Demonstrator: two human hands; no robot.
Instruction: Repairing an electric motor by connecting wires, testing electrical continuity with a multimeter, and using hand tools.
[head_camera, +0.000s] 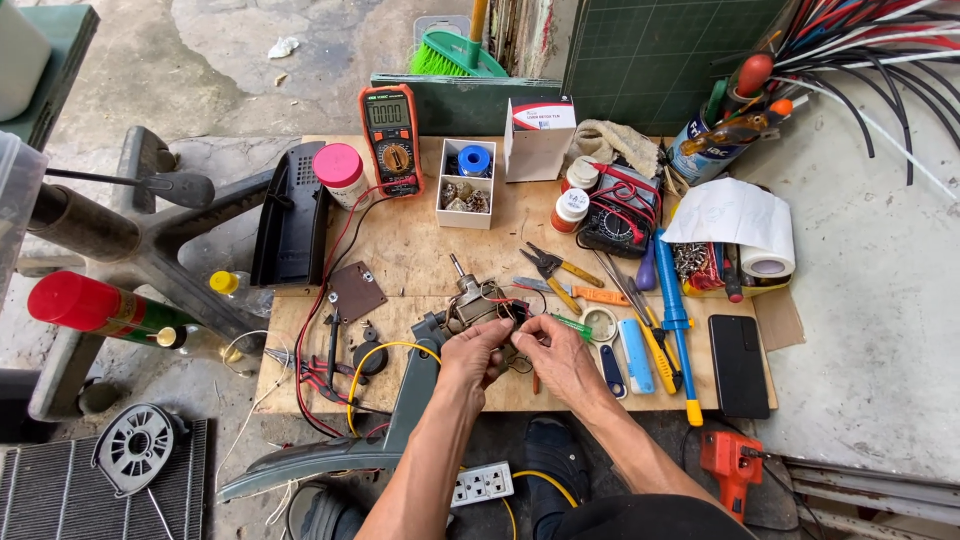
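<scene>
You've got bright, even daylight w/ soft, short shadows — no harsh glare, though the white paper roll (745, 225) and pale concrete floor (880, 330) at right run near blown out. Focus is sharp across the wooden board (420, 250). Wide-angle lens bends the frame edges — corners look stretched.

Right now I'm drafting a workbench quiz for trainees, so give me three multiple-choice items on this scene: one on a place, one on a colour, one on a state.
1. Where does the black phone lie?
A. right end of the board
B. left end
C. on the floor

2. What colour is the jar lid beside the orange multimeter?
A. blue
B. pink
C. black

3. What are both hands doing?
A. resting flat
B. holding pliers
C. pinching wires at the small motor

Answers: 1 A, it lies near the board's right edge. 2 B, the lid is pink. 3 C, the left hand and right hand meet at the motor's wires.
</scene>
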